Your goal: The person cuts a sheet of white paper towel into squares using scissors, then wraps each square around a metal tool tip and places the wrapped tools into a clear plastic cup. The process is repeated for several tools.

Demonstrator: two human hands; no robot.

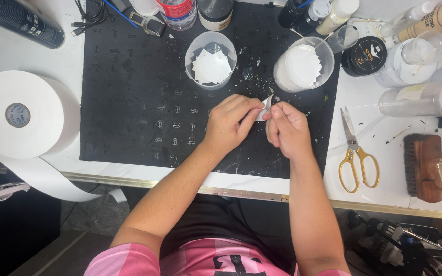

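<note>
**Camera set-up: single head view**

One camera, head-worn, looking steeply down from above the seated person. Near range: forearms, left hand (229, 122) and right hand (286, 128) centred over black mat (129, 92). White tabletop (379, 194) fills frame edges. No second view to overlap.

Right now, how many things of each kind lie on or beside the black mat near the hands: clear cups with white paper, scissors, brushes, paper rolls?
Clear cups with white paper: 2
Scissors: 1
Brush: 1
Paper roll: 1
Total: 5
</note>
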